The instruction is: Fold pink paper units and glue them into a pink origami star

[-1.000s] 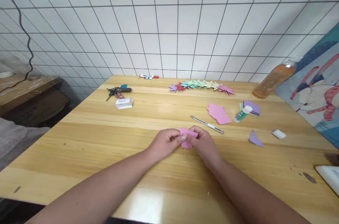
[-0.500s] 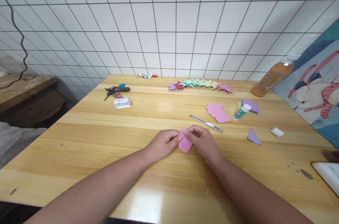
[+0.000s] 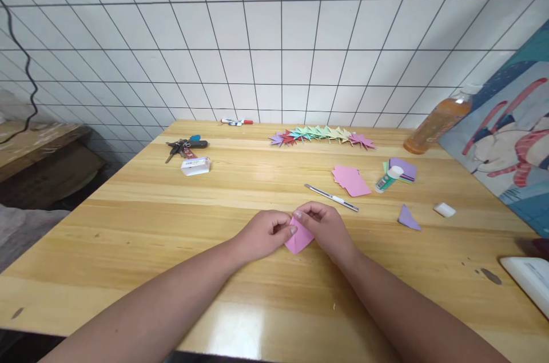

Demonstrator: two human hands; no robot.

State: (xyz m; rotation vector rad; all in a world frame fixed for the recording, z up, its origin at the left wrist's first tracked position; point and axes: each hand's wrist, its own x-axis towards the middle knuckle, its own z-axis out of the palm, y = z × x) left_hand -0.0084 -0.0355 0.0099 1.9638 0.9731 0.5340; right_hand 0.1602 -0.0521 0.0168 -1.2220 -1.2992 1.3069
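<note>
Left hand: our left hand (image 3: 261, 233) pinches the small folded pink paper piece (image 3: 297, 239).
Right hand: our right hand (image 3: 326, 227) pinches it too.
Place: mid light wooden worktop (image 3: 141, 226), towards the near edge.

The folded paper (image 3: 298, 239) lies on the worktop (image 3: 171, 226) near its front centre, between the left hand (image 3: 263, 233) and the right hand (image 3: 328, 228). Behind it lies the craft knife (image 3: 331, 198); behind that, the paper stack (image 3: 350, 180). The glue stick (image 3: 388, 178) lies right of the stack. The keys (image 3: 184, 146) lie far left, the paper stars (image 3: 321, 136) along the rear.
</note>
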